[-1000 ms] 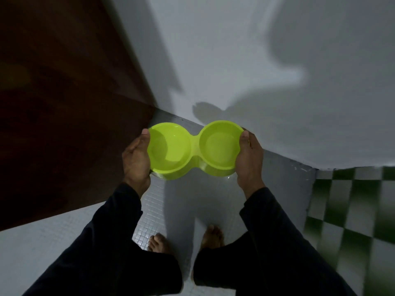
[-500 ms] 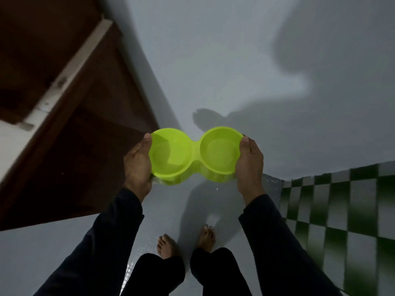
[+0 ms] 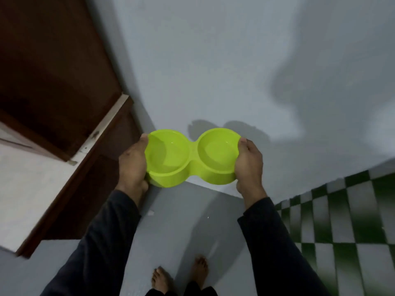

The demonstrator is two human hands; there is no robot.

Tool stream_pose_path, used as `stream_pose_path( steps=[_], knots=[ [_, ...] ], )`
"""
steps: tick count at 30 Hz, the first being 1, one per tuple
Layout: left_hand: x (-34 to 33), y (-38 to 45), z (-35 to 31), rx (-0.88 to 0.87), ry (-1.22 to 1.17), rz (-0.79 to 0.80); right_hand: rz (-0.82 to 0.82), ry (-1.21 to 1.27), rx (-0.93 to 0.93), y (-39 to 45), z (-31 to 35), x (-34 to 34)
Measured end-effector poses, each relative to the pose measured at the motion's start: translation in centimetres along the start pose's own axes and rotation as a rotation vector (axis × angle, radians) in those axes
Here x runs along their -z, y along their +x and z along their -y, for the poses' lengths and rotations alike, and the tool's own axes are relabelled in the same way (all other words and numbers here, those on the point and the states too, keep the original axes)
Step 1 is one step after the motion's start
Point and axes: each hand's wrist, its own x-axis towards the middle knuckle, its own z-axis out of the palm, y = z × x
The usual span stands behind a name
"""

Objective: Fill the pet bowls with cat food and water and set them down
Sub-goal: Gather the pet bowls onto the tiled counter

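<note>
A lime-green double pet bowl (image 3: 192, 159), two round wells joined in the middle, is held level in front of me at about waist height. My left hand (image 3: 133, 163) grips its left end, thumb on the rim. My right hand (image 3: 249, 165) grips its right end the same way. Both wells look bare of food; I cannot tell whether they hold water. Both arms wear dark sleeves.
A grey wall (image 3: 213, 60) stands straight ahead. A dark brown wooden door and frame (image 3: 64, 82) are at the left. Grey floor (image 3: 171, 221) lies under my bare feet (image 3: 181, 276). Green-and-white checkered tiles (image 3: 352, 221) cover the right side.
The view has tilted up and the door frame has come into sight at the left. The bowl stays held between both hands in the same grip.
</note>
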Motion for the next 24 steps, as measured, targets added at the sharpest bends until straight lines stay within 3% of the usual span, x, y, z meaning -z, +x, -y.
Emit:
stream_pose_path(
  steps=[12,16,24],
  knots=[
    [-1.3,0.2,-4.1,-0.074,-0.009,0.063,-0.015,0.036,0.067,-0.1,6.8,3.3],
    [-1.7,-1.4,-6.2,-0.024,0.008,0.135,-0.029,0.060,0.055,-0.8,8.1,4.4],
    [-3.4,-4.2,-9.9,-0.021,-0.073,0.212,-0.137,0.142,0.073,-3.6,10.3,6.9]
  ],
)
